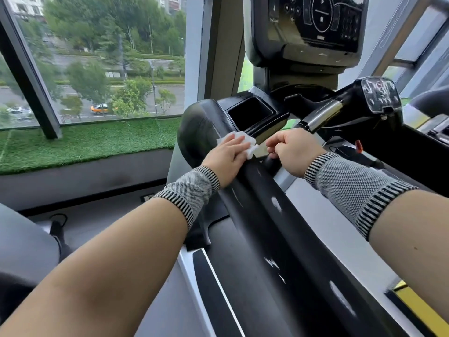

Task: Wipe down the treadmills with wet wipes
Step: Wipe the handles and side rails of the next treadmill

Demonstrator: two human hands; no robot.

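— Treadmill [267, 215] first: what is seen nearest?

— Its long black side rail [257, 229] is seen running up between two forearms, each banded at the wrist by a grey knitted cuff. Pale scuffs are scattered along the rail.

— And the left hand [228, 158]?

— It is laid flat on the rail's upper end, fingers straight and close together. A white wet wipe [243, 142] is pressed beneath them, its crumpled edge showing just past the fingertips and to their right.

— The right hand [290, 150]?

— It is held just beside the wipe, fingers curled inward. Whether anything is pinched there cannot be told; the fingertips lie close to the wipe's edge, at a dark handle below.

— Beyond the fingers?

— A square black cup tray [250, 113] is set just past the wipe. A chrome-banded handlebar [323, 115] rises beyond the right hand's knuckles, and the dark console screen [315, 20] is mounted above that.

— Farthest?

— Left of the left hand, a strip of green fake grass [85, 142] is laid under a window [97, 57], through which trees and a road are seen.
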